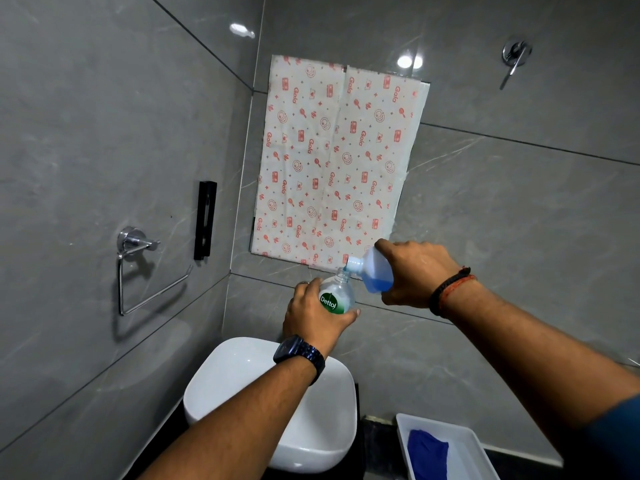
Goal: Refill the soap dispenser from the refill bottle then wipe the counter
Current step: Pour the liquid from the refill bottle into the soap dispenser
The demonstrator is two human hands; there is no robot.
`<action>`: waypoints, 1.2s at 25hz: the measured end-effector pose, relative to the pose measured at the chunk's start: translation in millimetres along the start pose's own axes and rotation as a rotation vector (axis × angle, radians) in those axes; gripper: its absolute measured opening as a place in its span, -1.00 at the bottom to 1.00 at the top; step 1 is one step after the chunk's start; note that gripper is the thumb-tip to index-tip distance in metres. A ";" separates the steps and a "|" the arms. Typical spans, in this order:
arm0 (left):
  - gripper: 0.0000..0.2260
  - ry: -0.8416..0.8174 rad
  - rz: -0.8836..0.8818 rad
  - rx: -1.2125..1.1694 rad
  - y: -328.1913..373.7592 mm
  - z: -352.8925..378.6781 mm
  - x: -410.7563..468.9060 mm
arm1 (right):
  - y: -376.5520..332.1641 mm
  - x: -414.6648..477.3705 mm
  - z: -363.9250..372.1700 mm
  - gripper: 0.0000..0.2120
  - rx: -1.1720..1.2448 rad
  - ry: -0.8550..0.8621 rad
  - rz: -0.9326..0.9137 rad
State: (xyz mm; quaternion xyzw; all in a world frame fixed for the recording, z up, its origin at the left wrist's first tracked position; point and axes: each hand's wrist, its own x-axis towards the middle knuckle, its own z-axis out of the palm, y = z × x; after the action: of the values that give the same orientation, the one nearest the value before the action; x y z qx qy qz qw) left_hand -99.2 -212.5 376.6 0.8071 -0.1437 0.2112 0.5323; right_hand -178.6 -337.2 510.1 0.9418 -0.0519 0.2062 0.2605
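Observation:
My left hand (313, 315) grips a clear Dettol soap dispenser bottle (337, 295) with its pump off, held in the air above the basin. My right hand (414, 273) holds a translucent refill bottle (375, 274) tipped down to the left, its white neck touching the dispenser's open mouth. Blue liquid sits in the lower part of the refill bottle. A blue cloth (426, 457) lies in a white tray (465, 441) at the lower right.
A white basin (242, 386) stands on the dark counter (377, 448) below my arms. On the left wall are a chrome towel ring (138, 268) and a black bracket (206, 220). A patterned sheet (332, 161) covers the wall ahead; a chrome lever (515, 58) is upper right.

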 end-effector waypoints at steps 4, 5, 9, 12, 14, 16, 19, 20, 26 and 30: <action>-0.24 0.001 0.002 -0.001 0.6 -0.2 -0.9 | 0.7 0.1 0.2 -0.33 -0.010 0.005 0.002; -0.24 0.001 0.002 -0.003 0.6 -0.4 -1.1 | 0.7 -0.3 0.2 -0.33 -0.011 0.004 0.003; -0.24 0.000 0.007 -0.006 0.4 -0.6 -1.6 | 0.5 -1.2 -1.3 -0.33 -0.008 -0.003 0.005; -0.24 -0.003 0.005 -0.003 1.1 -0.8 -1.8 | 0.7 -1.8 -2.3 -0.35 -0.002 -0.005 0.001; -0.23 -0.001 0.001 -0.002 1.4 -1.0 -1.7 | 0.6 -2.3 -2.3 -0.36 -0.001 -0.001 -0.001; -0.23 0.001 0.002 -0.005 1.2 -1.3 -1.3 | 0.4 -1.9 -2.5 -0.37 -0.001 0.004 0.000; -0.23 -0.001 0.000 -0.006 0.2 -1.2 -0.9 | -0.6 -1.0 -2.7 -0.37 -0.002 0.004 0.004; -0.23 -0.001 0.001 -0.006 0.4 -1.0 -0.7 | -0.9 -0.7 -2.6 -0.36 -0.001 -0.001 0.005; -0.25 0.000 0.000 -0.010 0.8 -0.9 -1.5 | -0.8 -1.9 -2.3 -0.35 0.013 -0.014 0.006; -0.24 -0.004 -0.001 -0.005 2.2 0.3 -1.2 | -0.2 -3.3 -3.4 -0.35 0.024 -0.025 0.005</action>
State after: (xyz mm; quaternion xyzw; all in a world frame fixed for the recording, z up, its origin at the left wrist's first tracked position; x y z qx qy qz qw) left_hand -101.2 -213.7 377.7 0.8061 -0.1451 0.2089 0.5343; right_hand -182.8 -335.3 511.2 0.9471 -0.0553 0.1959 0.2480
